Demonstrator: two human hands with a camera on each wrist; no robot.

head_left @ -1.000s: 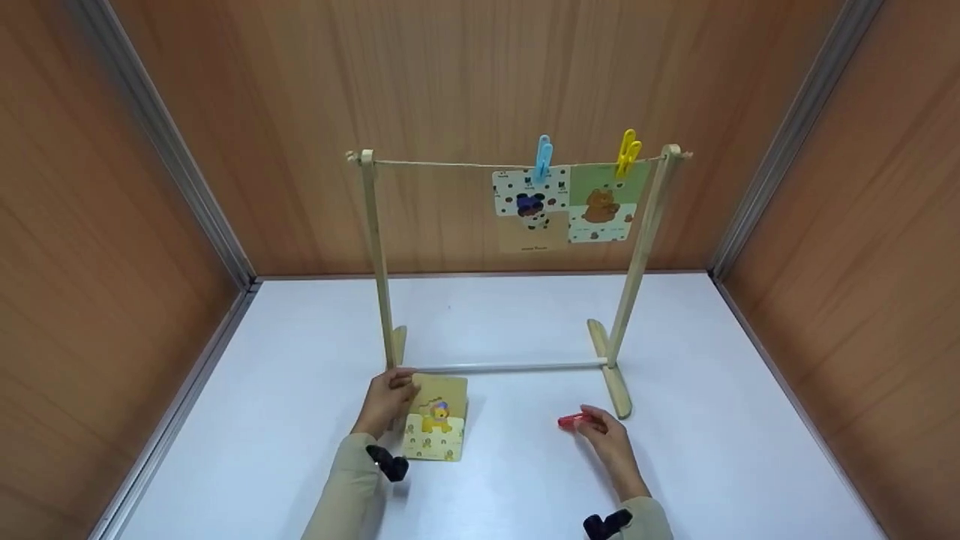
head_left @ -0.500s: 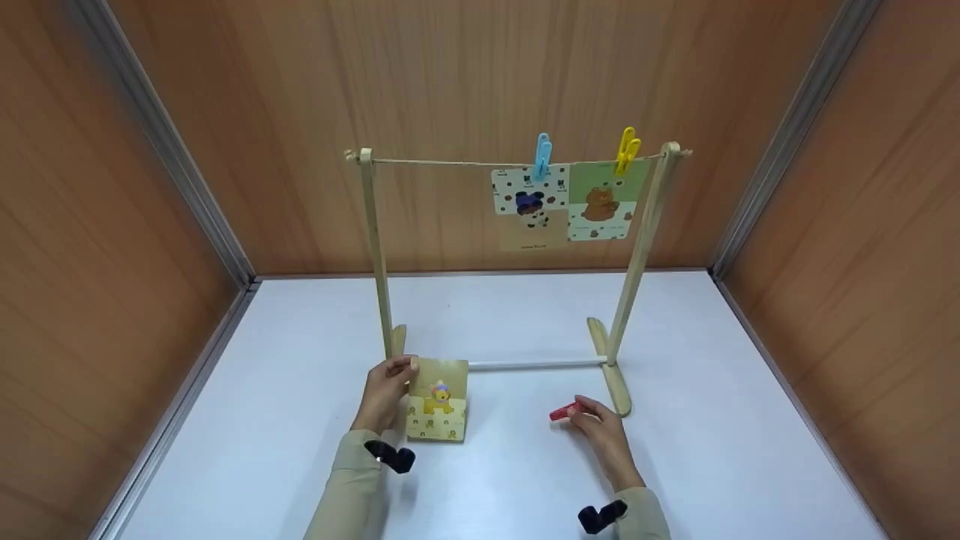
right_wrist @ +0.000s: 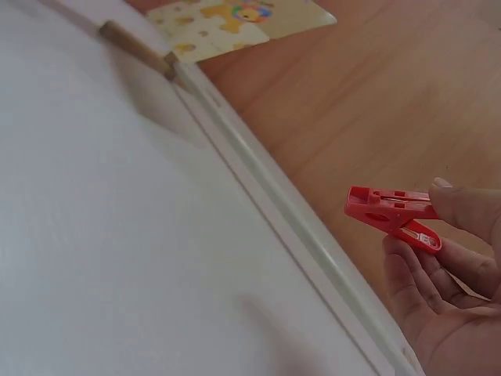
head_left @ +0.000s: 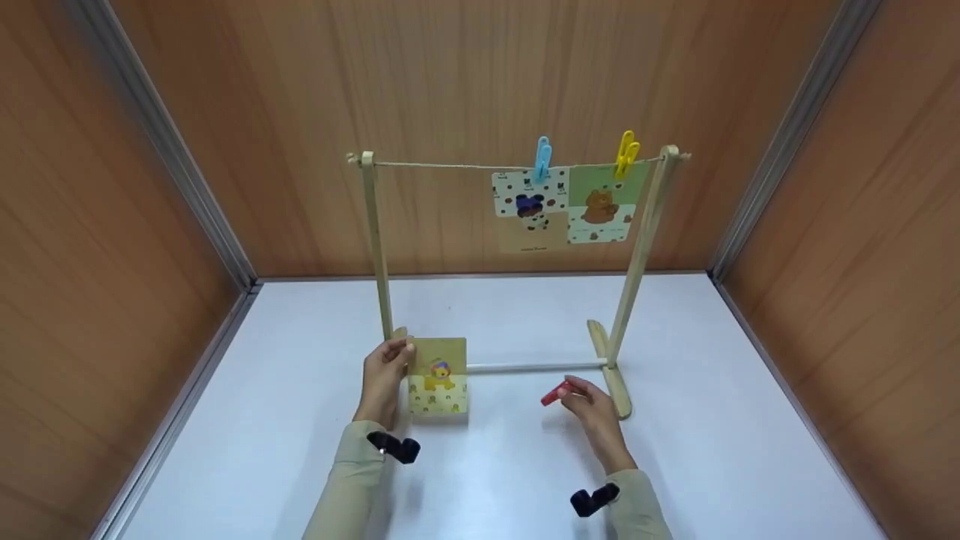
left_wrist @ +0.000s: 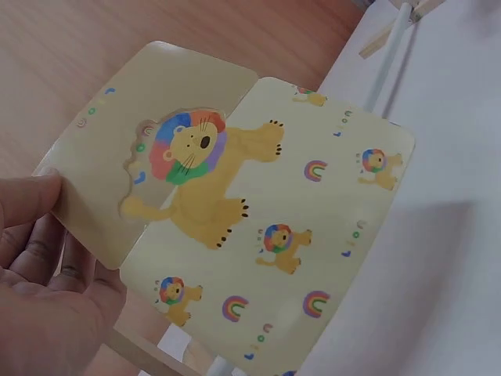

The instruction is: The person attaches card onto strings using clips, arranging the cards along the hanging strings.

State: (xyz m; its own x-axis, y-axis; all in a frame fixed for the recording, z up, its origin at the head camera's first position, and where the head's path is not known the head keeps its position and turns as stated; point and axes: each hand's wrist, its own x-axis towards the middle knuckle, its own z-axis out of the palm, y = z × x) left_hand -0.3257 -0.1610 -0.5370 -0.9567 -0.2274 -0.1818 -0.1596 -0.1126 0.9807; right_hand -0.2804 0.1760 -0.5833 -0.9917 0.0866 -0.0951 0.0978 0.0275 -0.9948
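Note:
My left hand (head_left: 382, 381) pinches the left edge of a lion card (head_left: 438, 376), thumb in front and fingers behind. The card is raised off the table in front of the stand's left foot. Close up in the left wrist view, the card (left_wrist: 235, 196) shows a yellow lion with a rainbow mane. A red clothespin (head_left: 555, 393) is between the thumb and fingers of my right hand (head_left: 594, 411), over the table at the right. In the right wrist view the clothespin (right_wrist: 391, 213) points left, its jaws apparently together.
A wooden stand (head_left: 637, 262) carries a string (head_left: 442, 165). On it a blue clothespin (head_left: 542, 159) holds a panda card (head_left: 532, 202) and a yellow clothespin (head_left: 627, 154) holds a bear card (head_left: 600, 214). A white rod (head_left: 536, 367) joins the stand's feet. Wooden walls (head_left: 465, 75) enclose the table.
The lion card has risen and moved away from me in my left hand. My right hand has shifted forward and a little left with the red clothespin, which is now more tilted.

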